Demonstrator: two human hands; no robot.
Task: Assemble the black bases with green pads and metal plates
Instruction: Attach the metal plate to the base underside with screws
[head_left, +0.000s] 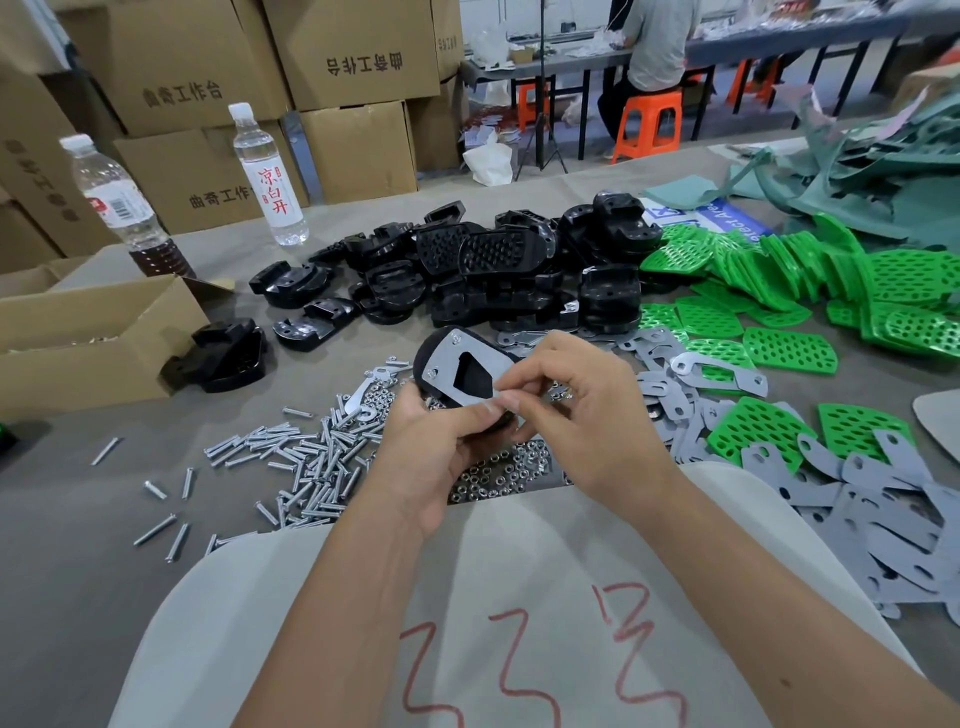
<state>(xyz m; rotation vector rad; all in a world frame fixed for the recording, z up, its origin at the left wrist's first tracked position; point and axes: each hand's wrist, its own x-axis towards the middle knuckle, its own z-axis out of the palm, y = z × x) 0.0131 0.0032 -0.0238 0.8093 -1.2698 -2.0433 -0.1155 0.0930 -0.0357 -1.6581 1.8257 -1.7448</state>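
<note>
Both hands (519, 431) grip black base (447, 358) — metal plate (467, 374) on top

Glossy black plastic bases (483, 260); bright green plastic pads (789, 351) with holes; matt grey metal plates (883, 525); shiny metal screws (296, 467); brown cardboard boxes (358, 150).

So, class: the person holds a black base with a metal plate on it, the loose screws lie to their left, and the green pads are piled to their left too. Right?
Not quite. The head view shows the green pads piled to the person's right, not left. The rest stands: both hands hold the black base with its metal plate, and the loose screws lie left.
</note>
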